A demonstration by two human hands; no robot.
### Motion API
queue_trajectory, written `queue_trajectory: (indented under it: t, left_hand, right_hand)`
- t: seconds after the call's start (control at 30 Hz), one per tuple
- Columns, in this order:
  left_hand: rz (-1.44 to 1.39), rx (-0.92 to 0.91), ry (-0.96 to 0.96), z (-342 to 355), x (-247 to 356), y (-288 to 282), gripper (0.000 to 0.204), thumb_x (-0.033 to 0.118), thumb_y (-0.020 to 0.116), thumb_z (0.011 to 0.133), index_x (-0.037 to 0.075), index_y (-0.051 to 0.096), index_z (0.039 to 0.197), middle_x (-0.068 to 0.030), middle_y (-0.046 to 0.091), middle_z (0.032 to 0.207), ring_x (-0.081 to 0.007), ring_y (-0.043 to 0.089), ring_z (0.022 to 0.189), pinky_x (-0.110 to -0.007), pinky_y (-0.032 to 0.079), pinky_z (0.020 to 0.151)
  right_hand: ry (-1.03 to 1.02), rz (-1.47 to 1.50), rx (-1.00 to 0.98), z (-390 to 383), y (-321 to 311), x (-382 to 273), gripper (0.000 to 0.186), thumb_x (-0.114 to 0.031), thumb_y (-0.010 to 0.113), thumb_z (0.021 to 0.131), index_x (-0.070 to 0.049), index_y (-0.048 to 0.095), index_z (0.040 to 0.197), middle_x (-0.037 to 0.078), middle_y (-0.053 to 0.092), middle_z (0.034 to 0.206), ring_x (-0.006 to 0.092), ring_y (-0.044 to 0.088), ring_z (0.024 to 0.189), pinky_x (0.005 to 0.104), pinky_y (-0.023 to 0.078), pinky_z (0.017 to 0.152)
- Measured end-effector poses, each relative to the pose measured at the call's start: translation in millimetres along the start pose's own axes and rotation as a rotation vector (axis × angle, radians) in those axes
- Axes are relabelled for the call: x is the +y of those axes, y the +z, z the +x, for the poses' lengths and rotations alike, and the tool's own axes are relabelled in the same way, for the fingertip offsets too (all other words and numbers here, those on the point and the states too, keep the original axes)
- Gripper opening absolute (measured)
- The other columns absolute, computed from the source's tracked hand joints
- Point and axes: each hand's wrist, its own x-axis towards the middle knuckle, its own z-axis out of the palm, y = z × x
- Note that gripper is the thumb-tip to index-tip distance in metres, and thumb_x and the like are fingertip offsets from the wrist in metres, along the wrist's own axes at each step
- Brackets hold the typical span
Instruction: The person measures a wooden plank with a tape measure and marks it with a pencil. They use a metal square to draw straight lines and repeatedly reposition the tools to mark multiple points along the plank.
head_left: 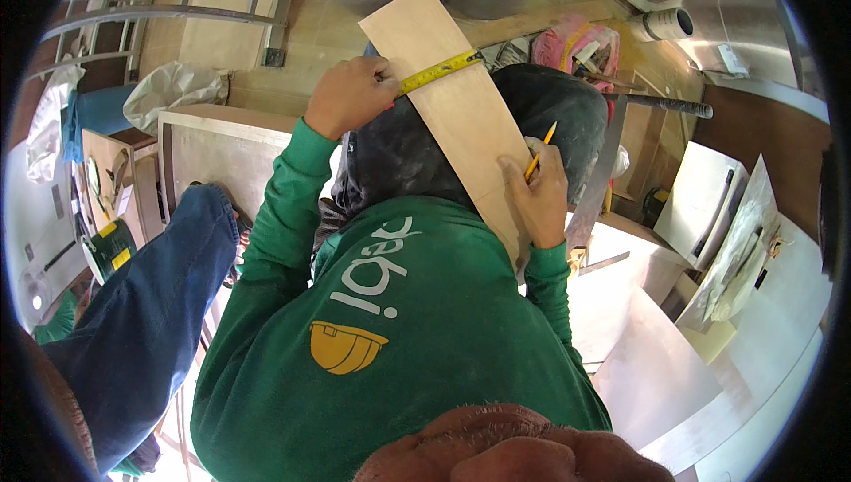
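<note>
A long, pale wooden board (456, 101) lies slantwise across my lap. Over its upper part runs the yellow blade of a tape measure (441, 72), its end tip at the board's right edge. My left hand (355, 92) is closed around the tape measure at the board's left edge; the case is mostly hidden by the fingers. On the board's right edge, lower down, rests my right hand (541, 185), with the thumb on top of the board. A yellow pencil (540, 153) is held between its fingers, pointing up and away from me.
Another person's leg in blue jeans (151, 305) is close at the left. A cabinet box (232, 149) stands beyond it. White panels (656, 367) lean at the right, near a dark metal bar (660, 103). A pink plastic bag (576, 46) sits on the tiled floor ahead.
</note>
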Motion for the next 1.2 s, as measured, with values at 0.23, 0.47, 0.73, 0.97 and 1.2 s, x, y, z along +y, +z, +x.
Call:
queue_trajectory:
  t: [0.23,0.47,0.73,0.97,1.2]
  left_hand:
    - [0.022,0.020,-0.085,4,-3,8,0.029,0.031,0.064,0.093,0.007,0.078,0.090,-0.0261,0.077,0.091,-0.0514,0.075,0.086,-0.064,0.060,0.081]
    - [0.007,0.109,-0.087,-10,11,16,0.029,0.031,0.063,0.096,0.007,0.078,0.089,-0.0258,0.077,0.089,-0.0518,0.074,0.083,-0.064,0.060,0.080]
    - [0.046,0.081,-0.067,-1,13,20,0.029,0.030,0.063,0.097,0.007,0.079,0.089,-0.0270,0.077,0.091,-0.0522,0.074,0.084,-0.064,0.060,0.082]
    - [0.064,0.167,-0.104,-12,12,29,0.030,0.030,0.064,0.095,0.007,0.082,0.090,-0.0250,0.078,0.088,-0.0487,0.076,0.080,-0.062,0.064,0.080]
    - [-0.044,0.037,-0.128,-10,11,20,0.029,0.030,0.062,0.095,0.009,0.082,0.089,-0.0238,0.078,0.090,-0.0498,0.075,0.083,-0.061,0.062,0.082]
  right_hand:
    - [0.021,0.002,0.002,0,-2,-6,0.051,-0.022,0.086,0.099,0.002,0.067,0.140,0.020,0.068,0.121,0.0371,0.071,0.107,0.0450,0.059,0.094]
    - [0.043,0.151,0.050,10,-7,-11,0.076,-0.008,0.091,0.090,0.001,0.056,0.157,0.018,0.069,0.133,0.0294,0.071,0.123,0.0437,0.057,0.110]
    - [-0.092,0.641,-0.098,105,-12,-30,0.091,0.006,0.084,0.090,0.000,0.038,0.169,0.014,0.063,0.140,0.0244,0.068,0.131,0.0407,0.054,0.117]
    - [-0.094,0.735,-0.135,136,13,-35,0.027,-0.012,0.072,0.112,0.003,0.068,0.134,0.004,0.072,0.098,0.0133,0.069,0.090,0.0284,0.057,0.085]
    - [-0.133,0.417,-0.279,156,18,-28,0.047,-0.035,0.058,0.121,0.006,0.079,0.114,0.003,0.073,0.092,0.0122,0.069,0.081,0.0308,0.058,0.083]
